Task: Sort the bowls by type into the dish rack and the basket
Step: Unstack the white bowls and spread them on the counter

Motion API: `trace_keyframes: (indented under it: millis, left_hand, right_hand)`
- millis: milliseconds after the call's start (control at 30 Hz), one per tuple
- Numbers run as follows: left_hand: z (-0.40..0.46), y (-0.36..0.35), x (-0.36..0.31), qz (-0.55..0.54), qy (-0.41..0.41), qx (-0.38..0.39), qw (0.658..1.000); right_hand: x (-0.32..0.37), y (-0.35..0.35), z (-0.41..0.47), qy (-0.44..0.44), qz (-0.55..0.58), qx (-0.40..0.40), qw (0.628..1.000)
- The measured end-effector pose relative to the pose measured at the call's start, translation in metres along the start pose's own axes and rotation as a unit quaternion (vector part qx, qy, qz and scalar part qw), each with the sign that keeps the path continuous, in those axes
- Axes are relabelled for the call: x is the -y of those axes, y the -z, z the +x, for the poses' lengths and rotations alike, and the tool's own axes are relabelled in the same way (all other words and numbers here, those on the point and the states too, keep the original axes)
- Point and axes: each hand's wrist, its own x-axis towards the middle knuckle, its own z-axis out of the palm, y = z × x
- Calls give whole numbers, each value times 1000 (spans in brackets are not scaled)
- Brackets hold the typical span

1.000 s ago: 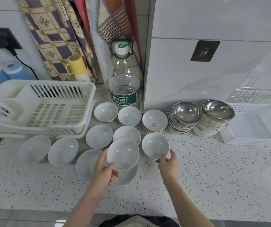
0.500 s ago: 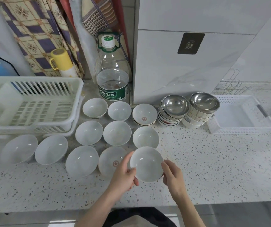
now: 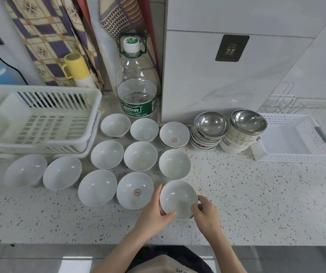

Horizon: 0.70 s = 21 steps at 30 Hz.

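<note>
Speckled counter point(image 3: 256, 194) against white tile wall. Left hand point(image 3: 154, 211) and right hand point(image 3: 205, 213) both curled round rim of one white bowl point(image 3: 178, 198), near front edge, can't tell if it's touching counter. Other white bowls point(image 3: 138, 155) spread just left and behind. Two steel bowl stacks point(image 3: 229, 131) further back, right. Dish rack point(image 3: 40, 119) back left, basket point(image 3: 296, 138) far right. Water bottle point(image 3: 136, 85) at back.
</note>
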Motion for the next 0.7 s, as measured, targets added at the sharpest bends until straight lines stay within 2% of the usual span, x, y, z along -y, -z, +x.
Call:
trace_keyframes:
  millis: [200,700]
  left_hand:
    - [-4,2,-2,-20,-61,-14,998]
    - [-1,9,1,98,-46,-15,994]
  right_hand:
    - [-2,-2,3,3,-10,24,1000]
    - [2,-9,10,4,-23,50,998]
